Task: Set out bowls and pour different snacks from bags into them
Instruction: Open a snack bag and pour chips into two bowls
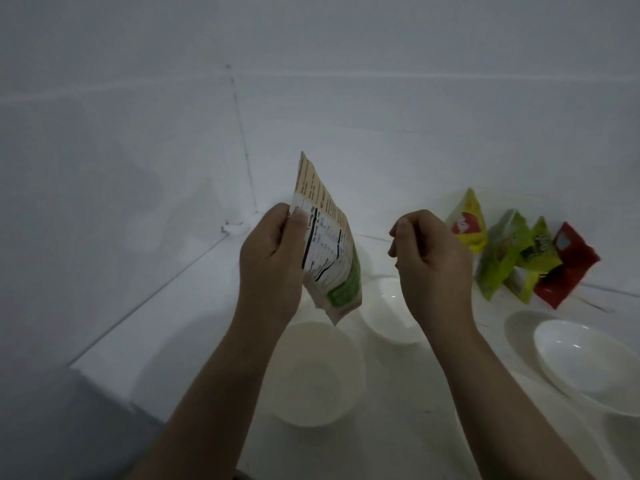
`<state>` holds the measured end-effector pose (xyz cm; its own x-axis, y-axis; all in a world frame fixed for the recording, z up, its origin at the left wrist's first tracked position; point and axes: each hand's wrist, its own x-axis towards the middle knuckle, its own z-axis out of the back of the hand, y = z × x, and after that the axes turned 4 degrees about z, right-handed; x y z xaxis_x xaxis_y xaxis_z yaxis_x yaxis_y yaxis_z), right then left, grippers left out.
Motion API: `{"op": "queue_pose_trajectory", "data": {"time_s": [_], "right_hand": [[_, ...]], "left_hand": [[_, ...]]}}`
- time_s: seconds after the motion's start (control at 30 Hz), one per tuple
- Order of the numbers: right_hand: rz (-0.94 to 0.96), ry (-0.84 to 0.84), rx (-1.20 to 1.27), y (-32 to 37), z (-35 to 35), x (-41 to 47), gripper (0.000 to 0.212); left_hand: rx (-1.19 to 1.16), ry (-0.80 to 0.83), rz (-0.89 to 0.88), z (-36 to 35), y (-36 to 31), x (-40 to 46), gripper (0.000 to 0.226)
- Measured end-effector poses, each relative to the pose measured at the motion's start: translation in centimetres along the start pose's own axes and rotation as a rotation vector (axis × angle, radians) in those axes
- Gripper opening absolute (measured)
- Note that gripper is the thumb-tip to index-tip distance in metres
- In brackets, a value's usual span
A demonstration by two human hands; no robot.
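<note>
A white counter (207,306) meets white tiled walls in a dim corner. The left hand (273,258) grips a tan-and-green snack pouch (329,244) by its side, held tilted above a white bowl (311,375). The right hand (429,261) is curled with nothing visible in it. Two more bowls (391,313) (585,358) sit nearby. Yellow (467,220), green (502,254) and red (568,268) bags lean against the wall on the right.
</note>
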<state>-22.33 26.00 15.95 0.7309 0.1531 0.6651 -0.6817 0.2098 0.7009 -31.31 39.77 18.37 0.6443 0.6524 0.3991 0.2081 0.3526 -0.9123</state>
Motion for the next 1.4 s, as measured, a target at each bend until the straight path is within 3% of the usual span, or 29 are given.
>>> {"op": "queue_pose_trajectory", "data": {"time_s": [0.2,0.4,0.7,0.9,1.07,1.2,1.4], "right_hand": [[0.054,0.202,0.0,2.2,-4.3,-1.9,0.021],[0.005,0.27,-0.038,4.2,-9.7,-2.7,0.02],[-0.138,0.19,-0.095,6.0,-18.0,-6.2,0.02],[-0.277,0.241,-0.124,6.6,-21.2,-9.6,0.022],[-0.514,0.333,-0.107,6.1,-22.8,-11.0,0.023],[-0.619,0.278,-0.044,6.3,-23.4,-11.1,0.025],[-0.657,0.297,-0.018,7.3,-23.8,-11.4,0.021]], "left_hand": [[0.025,-0.095,0.008,7.4,0.2,0.8,0.034],[0.1,-0.072,0.068,13.3,4.2,3.3,0.034],[0.117,0.22,0.162,19.0,11.5,6.3,0.033],[0.272,0.473,0.226,20.4,14.9,6.2,0.034],[0.266,0.629,0.188,20.2,16.2,5.6,0.034],[0.058,0.72,0.435,20.3,16.3,6.0,0.042],[-0.464,0.674,0.863,20.5,17.1,6.8,0.039]]}}
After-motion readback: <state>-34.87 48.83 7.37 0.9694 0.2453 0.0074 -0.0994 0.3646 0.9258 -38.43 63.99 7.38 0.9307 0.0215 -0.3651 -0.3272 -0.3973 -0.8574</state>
